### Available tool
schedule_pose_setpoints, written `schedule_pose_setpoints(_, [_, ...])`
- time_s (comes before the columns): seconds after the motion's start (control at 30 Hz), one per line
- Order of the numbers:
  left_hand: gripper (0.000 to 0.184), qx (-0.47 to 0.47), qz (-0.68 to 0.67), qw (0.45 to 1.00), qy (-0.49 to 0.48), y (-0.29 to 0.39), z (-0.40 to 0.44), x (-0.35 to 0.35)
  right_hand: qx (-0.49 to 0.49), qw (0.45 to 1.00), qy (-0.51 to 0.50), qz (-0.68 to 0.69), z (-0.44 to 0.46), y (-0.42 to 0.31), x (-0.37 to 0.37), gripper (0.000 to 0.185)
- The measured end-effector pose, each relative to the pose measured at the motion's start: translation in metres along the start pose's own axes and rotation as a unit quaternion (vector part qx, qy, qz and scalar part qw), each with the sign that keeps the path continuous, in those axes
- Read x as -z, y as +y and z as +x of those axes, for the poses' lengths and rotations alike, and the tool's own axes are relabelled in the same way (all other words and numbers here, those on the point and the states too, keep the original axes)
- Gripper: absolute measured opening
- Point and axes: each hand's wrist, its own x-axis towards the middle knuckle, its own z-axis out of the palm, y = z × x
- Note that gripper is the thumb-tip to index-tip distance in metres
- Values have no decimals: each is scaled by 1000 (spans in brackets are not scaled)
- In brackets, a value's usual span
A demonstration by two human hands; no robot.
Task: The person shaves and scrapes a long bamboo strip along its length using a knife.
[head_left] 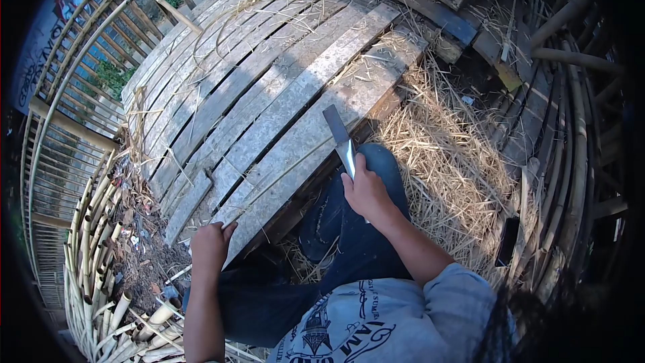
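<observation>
My right hand is wrapped round a long flat metal blade, whose broad end points up and away over the edge of the wooden slats. A thin strip of bamboo lies slanting across the slats, its upper end near the blade. At the near left corner of the slats, my left hand is closed, with thumb and fingers pressed together near the strip's lower end. What it pinches is too small to make out.
Cut bamboo poles stand in a bundle at the left, before a bamboo fence. Straw shavings cover the ground at the right, with a dark phone-like object beyond. A loose board lies near the left hand.
</observation>
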Motion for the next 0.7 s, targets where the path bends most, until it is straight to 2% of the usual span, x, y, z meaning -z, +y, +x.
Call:
schedule_pose_setpoints(0.2, [51, -5, -15, 1000, -24, 0, 6, 1, -14, 999, 11, -42, 3, 13, 25, 42])
schedule_pose_setpoints(0.33, [53, 3, -25, 999, -35, -3, 6, -3, 39, 997, -68, -11, -21, -6, 1, 49])
schedule_pose_setpoints(0.4, [53, 8, -29, 999, -43, -2, 3, 2, 54, 997, -60, -20, -17, -5, 10, 48])
schedule_pose_setpoints(0.5, [54, 13, -41, 998, -43, 0, 2, 0, 12, 999, 0, -31, 0, 7, 17, 42])
schedule_pose_setpoints(0.6, [54, 13, -59, 998, -36, 2, 3, -3, 9, 1000, 0, -25, -8, -3, 5, 41])
schedule_pose_setpoints(0.7, [54, 10, -64, 997, -39, 2, 8, -4, 84, 995, -57, -27, -28, -18, -3, 46])
